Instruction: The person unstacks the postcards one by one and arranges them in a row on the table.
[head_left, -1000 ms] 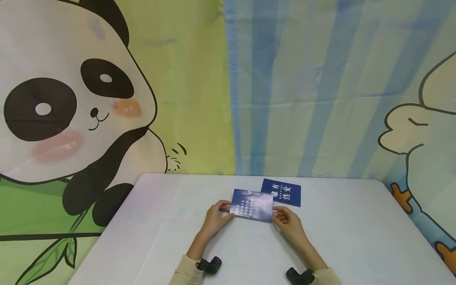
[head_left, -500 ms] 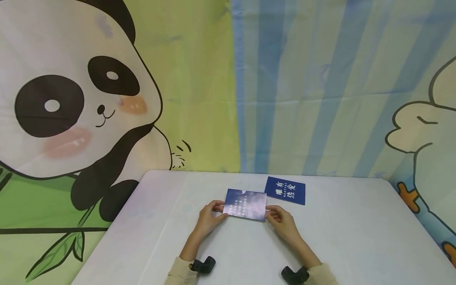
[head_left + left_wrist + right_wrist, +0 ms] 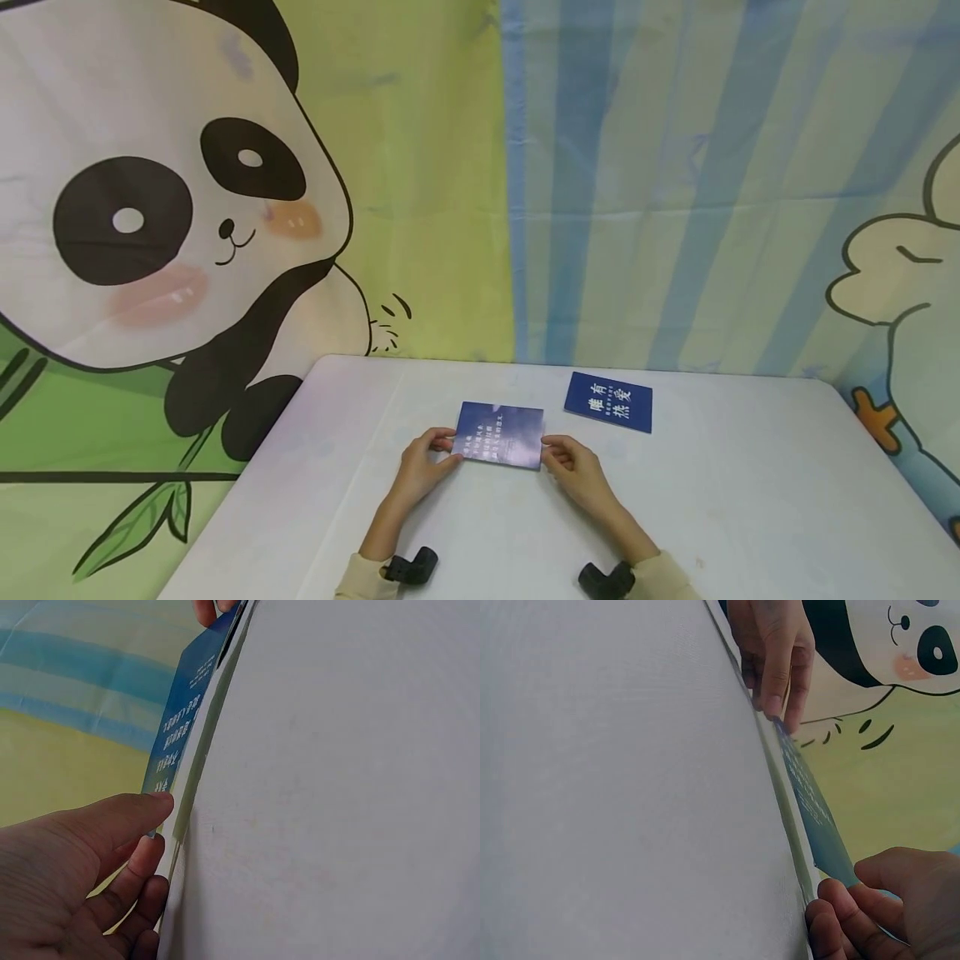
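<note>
A purple-blue card (image 3: 498, 436) with lines of white writing is held by its two short sides, just above the white table or against it; I cannot tell which. My left hand (image 3: 420, 468) pinches its left edge between thumb and fingers, as the left wrist view also shows. At the opposite edge my right hand (image 3: 583, 477) pinches the card (image 3: 817, 817), with the thumb on the printed face in the right wrist view. A dark blue card (image 3: 609, 402) with large white characters lies flat to the right, apart from the held card.
The white table (image 3: 750, 483) reaches back to a hanging cloth (image 3: 637, 208) with stripes and a cartoon panda. Black wrist cameras (image 3: 411, 567) sit on both wrists.
Both hands have moved left with the purple-blue card. It overlapped the dark blue card in view before; now a gap of bare table shows between them. The head view has turned slightly left.
</note>
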Motion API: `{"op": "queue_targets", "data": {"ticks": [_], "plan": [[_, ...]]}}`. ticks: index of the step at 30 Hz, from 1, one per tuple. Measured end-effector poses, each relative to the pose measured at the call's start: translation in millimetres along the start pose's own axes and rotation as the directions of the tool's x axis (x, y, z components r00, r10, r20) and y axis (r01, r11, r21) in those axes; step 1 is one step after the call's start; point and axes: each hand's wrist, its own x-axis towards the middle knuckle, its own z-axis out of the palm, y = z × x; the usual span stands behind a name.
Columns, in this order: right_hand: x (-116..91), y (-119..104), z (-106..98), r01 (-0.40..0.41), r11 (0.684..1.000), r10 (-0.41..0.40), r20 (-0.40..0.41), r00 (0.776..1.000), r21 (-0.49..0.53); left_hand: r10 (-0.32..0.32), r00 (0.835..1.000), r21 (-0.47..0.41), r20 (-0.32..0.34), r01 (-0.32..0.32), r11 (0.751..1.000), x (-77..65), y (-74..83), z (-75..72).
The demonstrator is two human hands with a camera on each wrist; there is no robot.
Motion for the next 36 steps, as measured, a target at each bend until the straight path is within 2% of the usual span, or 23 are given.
{"op": "queue_targets", "data": {"ticks": [7, 18, 27, 36], "plan": [[2.8, -1.5, 7.9, 0.011, 0.999, -0.010, 0.030, 0.999, -0.035, 0.009, 1.000, 0.003, -0.006, -0.009, 1.000, -2.6, -4.0, -9.7], [4.7, -7.1, 21.3, 0.026, 1.000, -0.026, 0.093, 0.995, 0.008, -0.012, 0.999, 0.020, -0.036, 0.013, 1.000, -6.8, -9.1, -24.1], [7.8, -9.0, 34.0, 0.064, 0.998, -0.061, 0.129, 0.990, -0.020, -0.038, 0.998, 0.028, -0.043, 0.039, 0.999, -9.2, -19.2, -34.8], [11.1, -14.9, 46.1, 0.031, 0.997, -0.046, 0.221, 0.974, 0.072, -0.067, 0.993, 0.094, -0.100, 0.076, 0.993, -12.2, -23.9, -45.4]]}}
